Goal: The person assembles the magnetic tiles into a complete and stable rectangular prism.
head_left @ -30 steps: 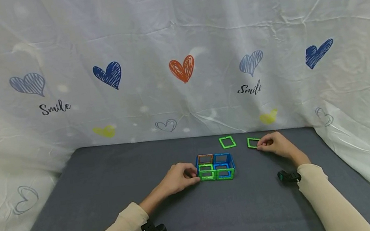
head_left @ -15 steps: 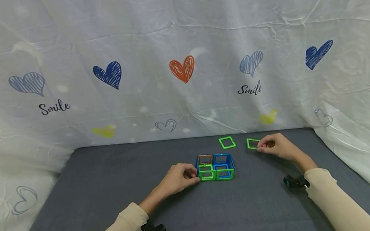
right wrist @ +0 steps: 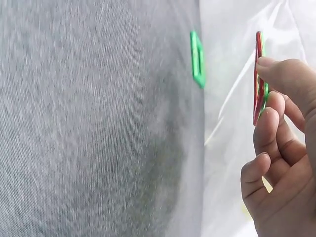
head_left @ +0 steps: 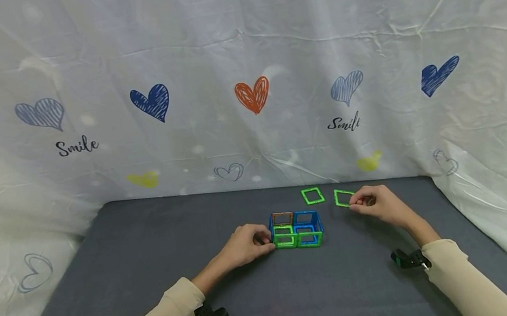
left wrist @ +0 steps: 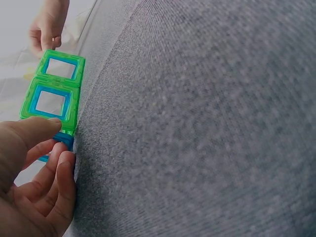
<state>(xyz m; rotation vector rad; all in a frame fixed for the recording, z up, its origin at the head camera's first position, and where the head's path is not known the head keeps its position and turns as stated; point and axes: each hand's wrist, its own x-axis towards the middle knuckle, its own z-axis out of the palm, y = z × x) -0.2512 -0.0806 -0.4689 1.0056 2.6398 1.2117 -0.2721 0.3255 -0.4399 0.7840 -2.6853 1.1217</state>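
Observation:
A low box of square magnetic tiles (head_left: 297, 235), green, blue and one orange-brown, stands mid-table. At its left end my left hand (head_left: 245, 244) grips it; the left wrist view shows the thumb on the green front (left wrist: 58, 82) and fingertips against a blue part (left wrist: 65, 139). My right hand (head_left: 382, 205) pinches a green square tile (head_left: 336, 198) between thumb and fingers, above the table, to the right of the box. Edge-on in the right wrist view, the held piece (right wrist: 257, 89) shows red and green edges side by side; whether it is two tiles I cannot tell.
Another green square tile (head_left: 315, 202) lies behind the box near the back edge of the dark grey table (head_left: 184, 217). A white curtain (head_left: 202, 78) with printed hearts hangs directly behind the table. Both wrists wear black cameras (head_left: 408, 259).
My right hand has drawn the green tile slightly left and nearer, tilting it a little. The right forearm has swung outward to the right. My left hand and the box have stayed put.

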